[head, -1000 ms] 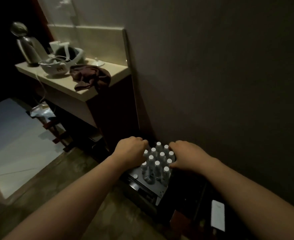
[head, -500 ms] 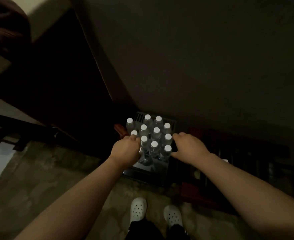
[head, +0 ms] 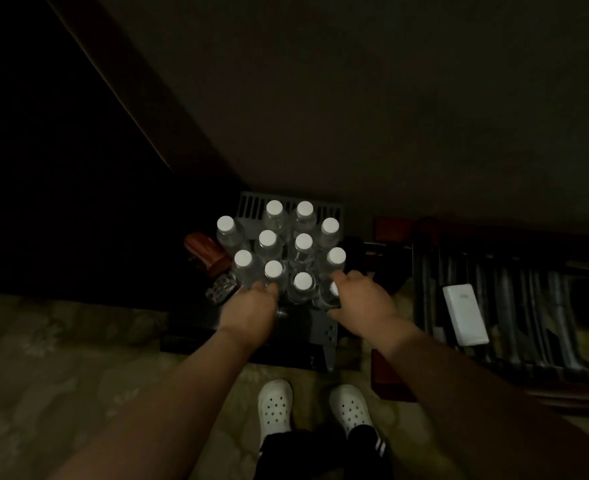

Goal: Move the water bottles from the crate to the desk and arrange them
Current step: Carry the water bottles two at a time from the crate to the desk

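A: What do the hands do?

B: The left hand [head: 251, 308] is at the near left of the bottles [head: 287, 249]. Its fingers curl down around a bottle of the front row, so this grip seems closed on that bottle, but the fingertips are hidden. The right hand [head: 360, 299] is at the near right corner. Its fingers reach over the corner bottle [head: 331, 292] and partly cover its white cap. If this grip is clamped or only touching, I cannot tell.

A: And where are the bottles?

B: All stand upright and close together in the crate [head: 287, 206], in rows, each with a white cap. The crate is grey, with a slotted back wall, and it stands on the floor [head: 61, 358] against the wall [head: 355, 98]. One bottle at the far left seems to be at the edge of the crate or just outside; it is too dark to say.

A: What is around?

B: Left of the crate is a small reddish-brown thing [head: 206, 252]. To the right is a dark slatted rack [head: 514, 306] with a flat white box [head: 464, 313] on it. Near the bottom are two white shoes [head: 312, 407], just before the crate.
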